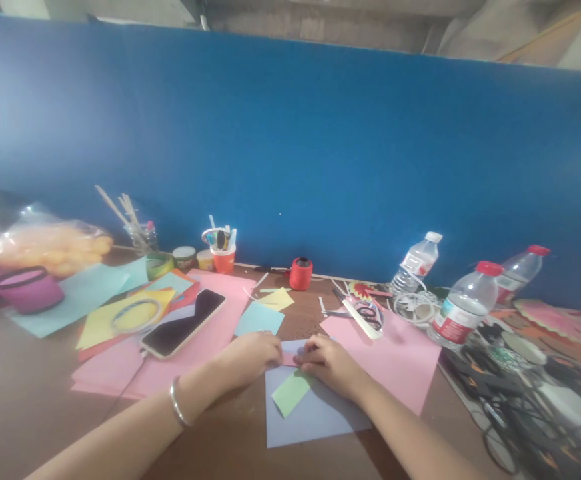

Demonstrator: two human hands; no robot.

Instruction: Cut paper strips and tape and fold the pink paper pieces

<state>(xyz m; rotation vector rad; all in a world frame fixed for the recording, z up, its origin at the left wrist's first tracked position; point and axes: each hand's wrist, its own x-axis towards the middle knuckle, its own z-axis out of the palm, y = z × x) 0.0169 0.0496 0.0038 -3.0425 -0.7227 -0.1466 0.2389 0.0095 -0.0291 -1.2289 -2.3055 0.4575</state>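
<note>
My left hand (pixel 253 358), with a silver bangle on its wrist, has its fingers closed at the left end of a small pink paper strip (pixel 289 359). At the other end, the bent fingers of my right hand (pixel 331 365) pinch the same strip. Both hands rest over a lavender paper sheet (pixel 315 423) on the table. On this sheet, just below the pink strip, lies a green paper rectangle (pixel 291 395). The fingertips partly cover the strip, so its full shape is hidden.
A phone (pixel 185 323) lies on pink sheets to the left, near a tape roll (pixel 135 315). Scissors (pixel 369 313) and a white-handled cutter (pixel 361 320) lie on pink paper at right. Water bottles (pixel 468 307) stand beyond. A red cup (pixel 300 274) is near the blue partition (pixel 290 147).
</note>
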